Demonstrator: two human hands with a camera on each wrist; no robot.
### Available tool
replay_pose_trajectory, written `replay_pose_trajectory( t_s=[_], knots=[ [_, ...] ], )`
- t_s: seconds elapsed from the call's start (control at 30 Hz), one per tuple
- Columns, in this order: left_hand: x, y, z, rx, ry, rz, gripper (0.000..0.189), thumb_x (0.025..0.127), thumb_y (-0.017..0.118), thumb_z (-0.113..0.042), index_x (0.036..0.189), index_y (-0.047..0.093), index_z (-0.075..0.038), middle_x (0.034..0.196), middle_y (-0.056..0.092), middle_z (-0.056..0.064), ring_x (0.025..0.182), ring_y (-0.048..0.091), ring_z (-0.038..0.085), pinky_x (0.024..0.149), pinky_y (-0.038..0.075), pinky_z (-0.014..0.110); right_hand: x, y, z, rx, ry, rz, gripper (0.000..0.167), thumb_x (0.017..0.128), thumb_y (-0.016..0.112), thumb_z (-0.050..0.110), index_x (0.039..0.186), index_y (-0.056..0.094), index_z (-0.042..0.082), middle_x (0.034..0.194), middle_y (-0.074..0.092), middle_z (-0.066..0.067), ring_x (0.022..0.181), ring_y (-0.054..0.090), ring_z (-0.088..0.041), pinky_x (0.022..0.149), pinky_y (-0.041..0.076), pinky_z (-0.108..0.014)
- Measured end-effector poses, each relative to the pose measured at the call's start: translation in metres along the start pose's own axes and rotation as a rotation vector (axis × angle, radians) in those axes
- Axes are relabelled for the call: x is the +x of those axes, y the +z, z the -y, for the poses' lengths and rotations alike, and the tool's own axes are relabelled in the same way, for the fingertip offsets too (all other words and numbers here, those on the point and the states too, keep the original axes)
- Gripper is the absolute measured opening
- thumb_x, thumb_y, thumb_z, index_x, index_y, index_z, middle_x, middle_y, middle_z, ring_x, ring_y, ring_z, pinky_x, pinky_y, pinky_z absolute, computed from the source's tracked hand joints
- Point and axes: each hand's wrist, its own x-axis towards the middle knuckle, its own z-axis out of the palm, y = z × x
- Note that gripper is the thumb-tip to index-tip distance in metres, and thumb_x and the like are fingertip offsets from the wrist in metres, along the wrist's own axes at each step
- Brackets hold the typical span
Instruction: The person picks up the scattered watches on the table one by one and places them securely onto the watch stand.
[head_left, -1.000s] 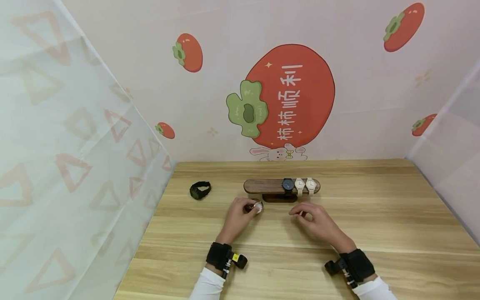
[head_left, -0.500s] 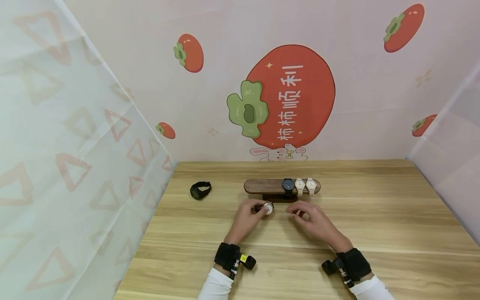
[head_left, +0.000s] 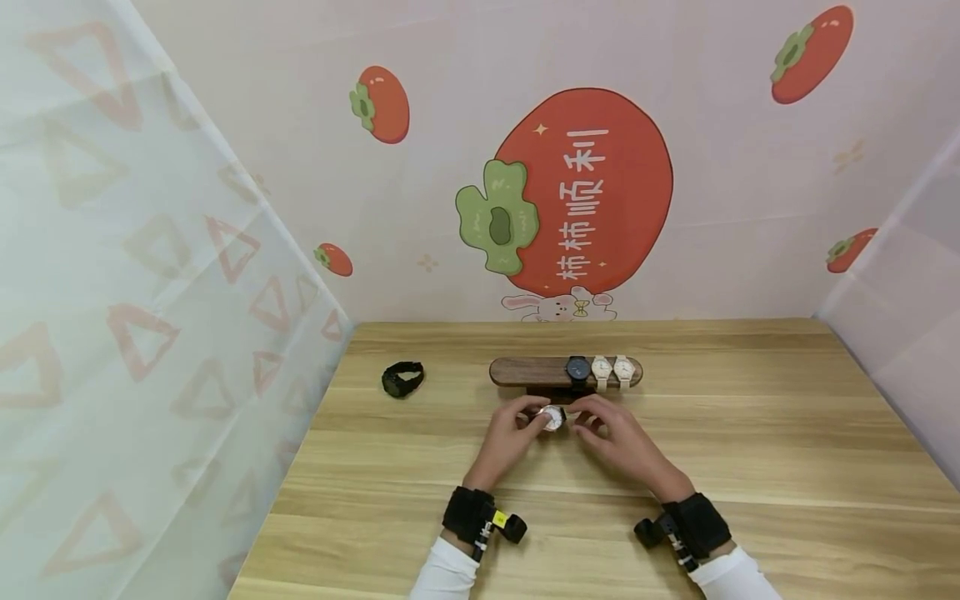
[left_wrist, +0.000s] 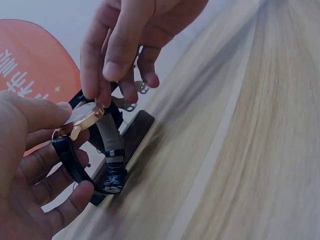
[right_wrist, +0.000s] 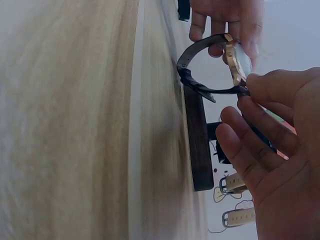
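Observation:
My left hand (head_left: 507, 437) pinches a wristwatch (head_left: 553, 417) between thumb and fingers, in front of the wooden watch stand (head_left: 525, 372). The watch has a white dial, a rose-gold case and a dark strap, seen as a loop in the left wrist view. My right hand (head_left: 626, 442) is at the watch's other side, fingers loosely bent. Its fingertips are close to the strap; its thumb appears apart from the watch in the left wrist view. Whether the fingertips touch is hard to tell. On the stand's right half sit a black watch (head_left: 577, 369) and two cream watches (head_left: 602, 369).
A black watch (head_left: 402, 379) lies on the wood-grain table (head_left: 420, 467) to the left of the stand. Behind the table rises a wall (head_left: 720, 275) printed with persimmons, and a side panel (head_left: 165, 350) slopes along the left.
My left hand has carried the wristwatch rightward to the front of the stand. My right hand has come slightly left, so its fingertips are now beside the watch.

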Motion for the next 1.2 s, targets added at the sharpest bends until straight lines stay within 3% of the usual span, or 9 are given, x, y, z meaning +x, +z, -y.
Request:
replay_pose_trajectory(
  t_s=[0.33, 0.67, 0.87, 1.2],
  knots=[
    [-0.002, 0.004, -0.007, -0.077, -0.006, 0.002, 0.035, 0.107, 0.067, -0.034, 0.134, 0.071, -0.012, 0.118, 0.073, 0.005, 0.101, 0.068, 0.015, 0.086, 0.058, 0.026, 0.001, 0.003, 0.000, -0.023, 0.073, -0.018, 0.030, 0.095, 0.080, 0.006, 0.124, 0.073, 0.009, 0.117, 0.072, -0.008, 0.094, 0.072, -0.016, 0.080, 0.063, -0.028],
    [0.001, 0.011, -0.006, -0.212, -0.034, -0.022, 0.024, 0.104, 0.073, -0.026, 0.124, 0.068, -0.013, 0.115, 0.072, 0.010, 0.102, 0.072, 0.017, 0.087, 0.061, 0.025, 0.002, 0.010, 0.003, -0.124, 0.091, -0.034, 0.055, 0.088, 0.090, 0.024, 0.137, 0.066, 0.013, 0.122, 0.068, -0.003, 0.101, 0.068, -0.017, 0.081, 0.060, -0.030],
    [-0.001, 0.016, -0.005, -0.242, -0.060, 0.003, 0.023, 0.105, 0.072, -0.024, 0.123, 0.065, -0.011, 0.119, 0.071, 0.009, 0.108, 0.070, 0.015, 0.092, 0.059, 0.026, 0.001, 0.015, 0.003, -0.155, 0.109, -0.047, 0.061, 0.085, 0.092, 0.021, 0.139, 0.064, 0.013, 0.126, 0.067, -0.003, 0.102, 0.067, -0.017, 0.081, 0.059, -0.033],
    [0.001, 0.017, -0.004, -0.257, -0.067, 0.009, 0.025, 0.105, 0.072, -0.026, 0.121, 0.063, -0.010, 0.120, 0.069, 0.007, 0.109, 0.069, 0.014, 0.092, 0.058, 0.024, 0.002, 0.015, 0.002, -0.187, 0.057, -0.081, 0.058, 0.085, 0.092, 0.020, 0.137, 0.066, 0.014, 0.128, 0.067, -0.002, 0.097, 0.066, -0.016, 0.077, 0.057, -0.030]
  ],
)
